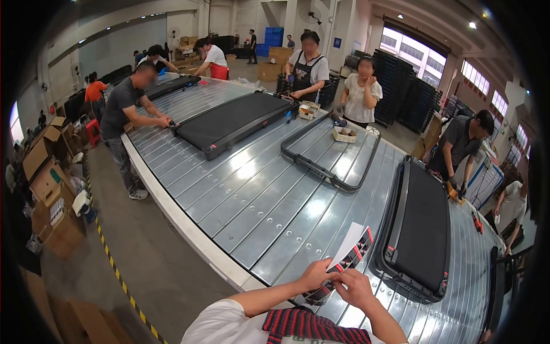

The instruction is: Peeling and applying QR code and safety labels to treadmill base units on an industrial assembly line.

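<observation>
Close to my body, at the near edge of the metal table (240, 221), I hold a sheet of red, black and white printed labels (361, 247). A plain white face of the sheet shows on its left side. My left hand (315, 276) is closed on its left edge. My right hand (353, 288) pinches it lower down, with the fingers close to those of the left. Whether a single label is between the right fingertips is too small to tell. To the right of my hands lies a long black flat panel in a frame (423, 223).
A bare black frame (315, 167) lies mid-table, near a small parts box (344, 134). Another black panel (235, 122) lies farther left. Several people stand around the table. A red-handled tool (476, 222) rests at the right. Cardboard boxes (51, 200) stand at the left.
</observation>
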### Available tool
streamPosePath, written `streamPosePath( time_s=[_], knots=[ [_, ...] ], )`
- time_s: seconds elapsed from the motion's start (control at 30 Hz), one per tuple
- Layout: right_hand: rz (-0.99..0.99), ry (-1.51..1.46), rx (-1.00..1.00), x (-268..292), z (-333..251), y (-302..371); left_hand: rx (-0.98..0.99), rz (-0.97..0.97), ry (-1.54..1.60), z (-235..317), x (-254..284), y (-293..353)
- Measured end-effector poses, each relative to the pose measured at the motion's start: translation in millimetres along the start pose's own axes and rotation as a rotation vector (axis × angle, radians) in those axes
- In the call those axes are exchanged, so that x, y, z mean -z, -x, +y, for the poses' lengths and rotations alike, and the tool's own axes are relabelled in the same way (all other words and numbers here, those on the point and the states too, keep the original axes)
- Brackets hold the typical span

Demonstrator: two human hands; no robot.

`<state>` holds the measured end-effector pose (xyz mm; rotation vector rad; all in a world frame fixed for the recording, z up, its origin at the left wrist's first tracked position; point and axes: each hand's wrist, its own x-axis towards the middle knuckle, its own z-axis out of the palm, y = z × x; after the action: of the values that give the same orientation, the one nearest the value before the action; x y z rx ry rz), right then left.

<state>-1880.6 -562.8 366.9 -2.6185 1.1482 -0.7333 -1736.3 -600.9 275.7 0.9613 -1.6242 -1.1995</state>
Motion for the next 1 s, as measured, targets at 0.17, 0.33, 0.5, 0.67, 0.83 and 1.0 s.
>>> streamPosePath(
  time_s=[0.17,0.33,0.5,0.67,0.83,1.0],
  knots=[
    [0.016,0.034,0.011,-6,-2,0,0.107,-0.019,-0.009,-1,14,-3],
    [0.341,-0.017,-0.015,15,13,7,0.047,-0.020,0.121,-16,30,-10],
    [0.768,-0.458,-0.468,35,50,36,0.101,-0.279,0.241,21,60,-16],
    [0.546,-1.143,-0.456,37,42,35,0.104,-0.289,0.379,64,58,-16],
    [0.523,-1.199,-0.420,43,32,21,0.140,-0.040,0.289,77,39,-7],
    [0.596,-0.993,-0.431,48,44,54,0.155,0.010,0.157,89,18,2]
  ],
)
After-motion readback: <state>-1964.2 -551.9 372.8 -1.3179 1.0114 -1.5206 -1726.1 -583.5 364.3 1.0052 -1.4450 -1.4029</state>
